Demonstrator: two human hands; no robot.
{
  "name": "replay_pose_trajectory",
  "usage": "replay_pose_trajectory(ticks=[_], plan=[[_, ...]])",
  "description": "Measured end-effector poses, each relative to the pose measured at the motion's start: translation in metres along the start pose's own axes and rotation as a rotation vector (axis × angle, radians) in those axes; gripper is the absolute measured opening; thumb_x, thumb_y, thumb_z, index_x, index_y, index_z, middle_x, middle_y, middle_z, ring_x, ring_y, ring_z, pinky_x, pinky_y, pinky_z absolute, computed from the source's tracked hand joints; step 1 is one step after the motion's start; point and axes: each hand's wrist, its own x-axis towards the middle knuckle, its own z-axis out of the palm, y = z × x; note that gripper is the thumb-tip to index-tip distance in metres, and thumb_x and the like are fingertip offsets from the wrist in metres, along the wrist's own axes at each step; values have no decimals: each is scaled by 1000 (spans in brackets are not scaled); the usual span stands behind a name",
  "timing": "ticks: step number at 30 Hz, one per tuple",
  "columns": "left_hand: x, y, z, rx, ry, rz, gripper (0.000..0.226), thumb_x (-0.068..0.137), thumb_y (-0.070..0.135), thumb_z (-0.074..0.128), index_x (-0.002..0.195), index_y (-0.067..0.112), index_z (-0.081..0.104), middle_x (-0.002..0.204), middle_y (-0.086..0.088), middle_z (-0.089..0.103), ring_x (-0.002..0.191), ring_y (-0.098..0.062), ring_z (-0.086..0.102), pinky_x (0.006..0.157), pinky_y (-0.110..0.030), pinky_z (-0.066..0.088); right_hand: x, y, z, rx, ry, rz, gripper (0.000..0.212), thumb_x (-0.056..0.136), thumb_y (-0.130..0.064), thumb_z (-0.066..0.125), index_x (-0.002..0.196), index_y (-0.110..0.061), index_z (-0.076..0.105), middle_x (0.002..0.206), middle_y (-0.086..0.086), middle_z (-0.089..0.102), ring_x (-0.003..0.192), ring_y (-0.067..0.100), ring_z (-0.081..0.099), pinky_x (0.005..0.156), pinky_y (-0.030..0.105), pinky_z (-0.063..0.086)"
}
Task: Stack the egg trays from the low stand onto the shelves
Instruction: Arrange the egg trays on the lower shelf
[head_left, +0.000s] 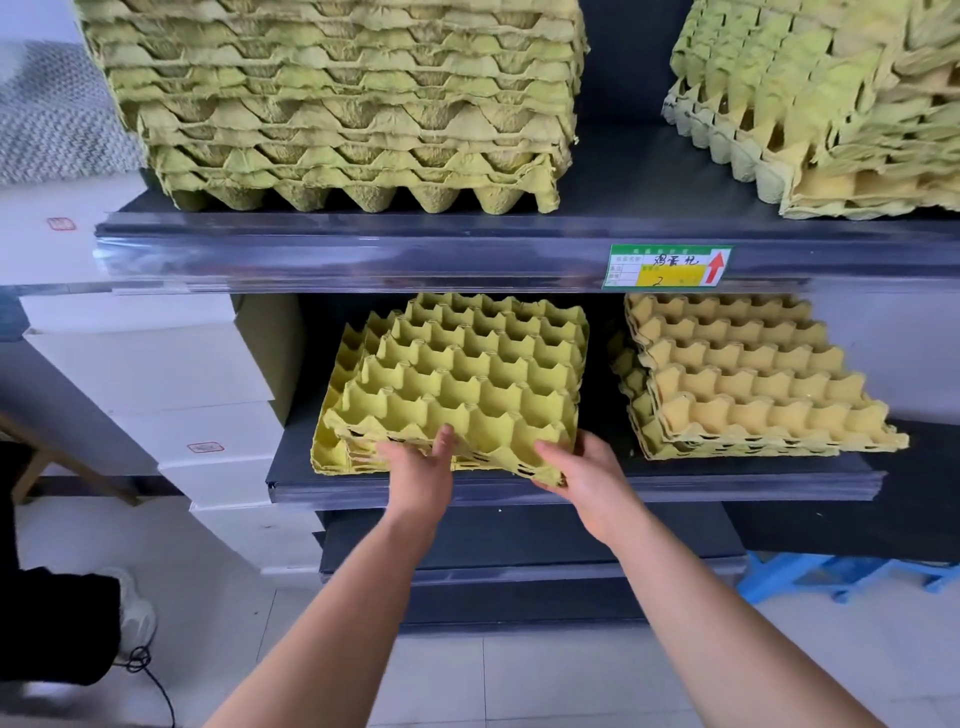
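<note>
**shelfnerd:** how much room have you got around that pile? Looks tight on my end.

**me:** Tight-ish. I'm on the head cam. The yellow stack (457, 379) sits on the middle shelf (675, 486) with its front edge right at the shelf lip. Its top trays are skewed against the ones below, so the corners don't line up.

The left hand (415, 467) has its thumb on top of the front edge and its fingers along the front. The right hand (587, 478) is wrapped round the front right corner, fingers underneath. So both hands are clamped on that pile, neither one loose.

There's a dark gap between it and the orange stack (753, 374) on the right, so they don't touch. That one sits close to the lip too, and its upper trays are also turned against the lower ones. On the left there's a strip of bare shelf, then white boxes (156, 374) just beside the unit. The upper shelf (363, 249) leaves open space above the pile.

**shelfnerd:** anything you can't make out?

**me:** Plenty. The back of the middle shelf is black, so I can't tell where the pile's rear edge ends. The tall stack (343, 104) up top is cut off by the frame. Same for the messy stack (831, 104) at upper right, which also runs off the side. The label (667, 266) has handwriting I can't read.

Down low there's a lower shelf (519, 545) and a blue stool (841, 571) half hidden under the shelving. Far left I get a white shoe (135, 613), cut off at the edge, and a black cable (156, 680) on the floor.
</note>
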Motion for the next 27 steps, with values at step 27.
replay_pose_trajectory(ticks=[27], plan=[[1, 15, -91, -326, -187, 126, 33, 96, 5, 57, 129, 11, 57, 117, -17, 69, 99, -32, 70, 73, -35, 59, 73, -54, -26, -373, 81, -24, 115, 52, -72, 72, 148, -43, 14, 156, -2, 24, 133, 25, 41, 108, 49, 38]])
